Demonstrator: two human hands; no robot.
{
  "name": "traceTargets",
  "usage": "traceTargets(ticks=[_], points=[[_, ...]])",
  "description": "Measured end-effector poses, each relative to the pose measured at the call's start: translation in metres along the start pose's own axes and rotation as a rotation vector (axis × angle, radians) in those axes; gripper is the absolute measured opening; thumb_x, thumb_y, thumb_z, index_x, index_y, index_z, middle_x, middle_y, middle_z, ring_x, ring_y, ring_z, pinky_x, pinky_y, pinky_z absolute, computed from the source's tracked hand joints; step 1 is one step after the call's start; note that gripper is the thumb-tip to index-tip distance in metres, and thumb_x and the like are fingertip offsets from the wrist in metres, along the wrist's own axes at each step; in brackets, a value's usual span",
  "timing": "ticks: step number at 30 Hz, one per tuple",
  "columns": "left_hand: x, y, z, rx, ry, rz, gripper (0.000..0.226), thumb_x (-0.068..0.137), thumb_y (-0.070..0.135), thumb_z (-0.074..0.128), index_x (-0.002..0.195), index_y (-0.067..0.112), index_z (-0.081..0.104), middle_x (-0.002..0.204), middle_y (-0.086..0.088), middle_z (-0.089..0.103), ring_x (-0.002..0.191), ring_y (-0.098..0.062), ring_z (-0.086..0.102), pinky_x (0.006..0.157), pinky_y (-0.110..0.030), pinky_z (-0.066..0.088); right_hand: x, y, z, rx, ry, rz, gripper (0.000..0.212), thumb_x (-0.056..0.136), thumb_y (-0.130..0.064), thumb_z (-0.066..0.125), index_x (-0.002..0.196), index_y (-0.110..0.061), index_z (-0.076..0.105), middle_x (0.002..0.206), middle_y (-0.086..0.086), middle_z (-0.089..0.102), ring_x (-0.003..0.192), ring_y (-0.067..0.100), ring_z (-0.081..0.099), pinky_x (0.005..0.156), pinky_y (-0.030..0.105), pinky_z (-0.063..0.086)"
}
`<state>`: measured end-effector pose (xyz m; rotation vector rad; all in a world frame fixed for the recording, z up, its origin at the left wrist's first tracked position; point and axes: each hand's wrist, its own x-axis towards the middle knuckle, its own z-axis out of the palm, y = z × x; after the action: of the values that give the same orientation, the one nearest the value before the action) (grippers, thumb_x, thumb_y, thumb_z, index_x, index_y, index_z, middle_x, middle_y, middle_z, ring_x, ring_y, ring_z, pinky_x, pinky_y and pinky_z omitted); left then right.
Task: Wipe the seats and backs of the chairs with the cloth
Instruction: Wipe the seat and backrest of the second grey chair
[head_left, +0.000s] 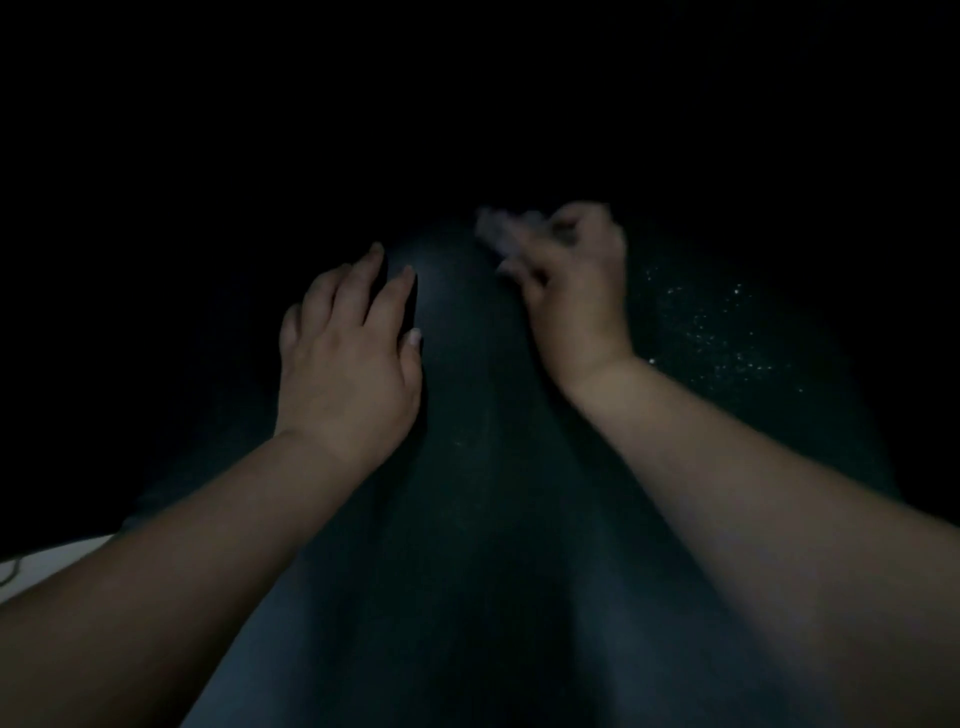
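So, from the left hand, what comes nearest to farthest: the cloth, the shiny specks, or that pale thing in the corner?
1. Cloth, up right, in the right hand.
2. Pale thing, lower left corner.
3. Shiny specks, far right.
The left hand rests on the dark chair.

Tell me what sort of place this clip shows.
Hard to say: a very dark room, probably indoors. The left hand rests on a dark chair, the right hand grips a blurred pale cloth, and specks glint beyond.
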<state>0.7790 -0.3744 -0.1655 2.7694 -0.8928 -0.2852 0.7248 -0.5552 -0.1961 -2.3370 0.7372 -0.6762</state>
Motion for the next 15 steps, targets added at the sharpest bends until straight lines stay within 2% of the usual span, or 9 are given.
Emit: traceTargets(ticks=[1, 3, 6, 7, 9, 11, 12, 14, 15], points=[[0.001, 0.0, 0.0, -0.004, 0.001, -0.001, 0.051, 0.091, 0.03, 0.051, 0.139, 0.017, 0.043, 0.152, -0.007, 0.032, 0.133, -0.03, 0.029, 0.102, -0.049, 0.027, 0.011, 0.0, -0.007, -0.069, -0.015, 0.069, 0.022, 0.083, -0.01, 0.07, 0.102, -0.014, 0.059, 0.109, 0.002, 0.044, 0.095, -0.006, 0.052, 0.077, 0.011, 0.046], [0.002, 0.002, -0.001, -0.01, -0.01, 0.003, 0.051, 0.09, 0.03, 0.051, 0.139, 0.017, 0.043, 0.152, -0.007, 0.031, 0.133, -0.03, 0.029, 0.103, -0.05, 0.027, 0.001, 0.007, -0.014, -0.153, -0.056, 0.203, 0.03, 0.087, -0.017, 0.064, 0.117, -0.018, 0.062, 0.117, 0.006, 0.046, 0.102, 0.0, 0.044, 0.087, 0.009, 0.035], [0.003, 0.008, -0.003, -0.008, -0.035, 0.023, 0.053, 0.09, 0.032, 0.051, 0.141, 0.017, 0.042, 0.153, -0.006, 0.03, 0.135, -0.028, 0.027, 0.104, -0.048, 0.026, -0.044, 0.005, -0.017, -0.139, -0.145, 0.028, 0.035, 0.086, -0.017, 0.06, 0.117, -0.032, 0.063, 0.118, 0.013, 0.051, 0.108, 0.022, 0.04, 0.09, 0.024, 0.03], [0.003, 0.009, -0.003, -0.005, -0.046, 0.027, 0.054, 0.091, 0.033, 0.05, 0.141, 0.017, 0.041, 0.153, -0.006, 0.029, 0.135, -0.028, 0.026, 0.105, -0.047, 0.025, -0.044, -0.004, -0.012, -0.125, -0.22, -0.086, 0.033, 0.086, -0.018, 0.062, 0.117, -0.029, 0.064, 0.116, 0.012, 0.051, 0.108, 0.023, 0.041, 0.09, 0.026, 0.033], [0.004, 0.012, -0.002, 0.001, -0.057, 0.027, 0.056, 0.091, 0.035, 0.049, 0.142, 0.017, 0.039, 0.154, -0.005, 0.028, 0.136, -0.027, 0.024, 0.106, -0.044, 0.023, -0.017, -0.012, 0.006, -0.105, -0.173, -0.18, 0.025, 0.084, -0.023, 0.069, 0.109, -0.022, 0.064, 0.113, 0.003, 0.047, 0.107, 0.016, 0.048, 0.089, 0.023, 0.045], [0.004, 0.014, -0.002, 0.007, -0.061, 0.018, 0.057, 0.091, 0.036, 0.049, 0.143, 0.017, 0.038, 0.154, -0.006, 0.027, 0.137, -0.026, 0.024, 0.108, -0.044, 0.022, 0.019, -0.006, 0.016, 0.028, -0.139, -0.059, 0.018, 0.081, -0.023, 0.072, 0.093, -0.019, 0.059, 0.112, 0.005, 0.049, 0.1, 0.013, 0.058, 0.079, 0.028, 0.056], [0.004, 0.015, -0.002, 0.015, -0.064, 0.011, 0.057, 0.091, 0.037, 0.048, 0.143, 0.017, 0.038, 0.154, -0.006, 0.027, 0.137, -0.026, 0.023, 0.108, -0.044, 0.022, 0.032, -0.001, 0.014, 0.05, -0.133, 0.017, 0.018, 0.08, -0.02, 0.071, 0.091, -0.017, 0.057, 0.115, 0.012, 0.05, 0.1, 0.018, 0.06, 0.077, 0.033, 0.057], [0.004, 0.019, -0.002, 0.017, -0.071, 0.011, 0.059, 0.09, 0.039, 0.048, 0.143, 0.017, 0.037, 0.154, -0.006, 0.026, 0.137, -0.026, 0.023, 0.109, -0.046, 0.022, 0.046, 0.018, 0.003, 0.034, -0.064, 0.12, 0.02, 0.08, -0.019, 0.069, 0.095, -0.013, 0.057, 0.117, 0.015, 0.051, 0.104, 0.025, 0.059, 0.079, 0.038, 0.058], [0.004, 0.021, -0.002, 0.018, -0.08, 0.022, 0.06, 0.09, 0.04, 0.048, 0.143, 0.017, 0.037, 0.154, -0.006, 0.026, 0.138, -0.027, 0.023, 0.109, -0.046, 0.022, 0.042, 0.021, -0.007, -0.076, -0.013, 0.183, 0.021, 0.08, -0.021, 0.07, 0.096, -0.015, 0.057, 0.115, 0.011, 0.051, 0.104, 0.02, 0.059, 0.079, 0.035, 0.057]])
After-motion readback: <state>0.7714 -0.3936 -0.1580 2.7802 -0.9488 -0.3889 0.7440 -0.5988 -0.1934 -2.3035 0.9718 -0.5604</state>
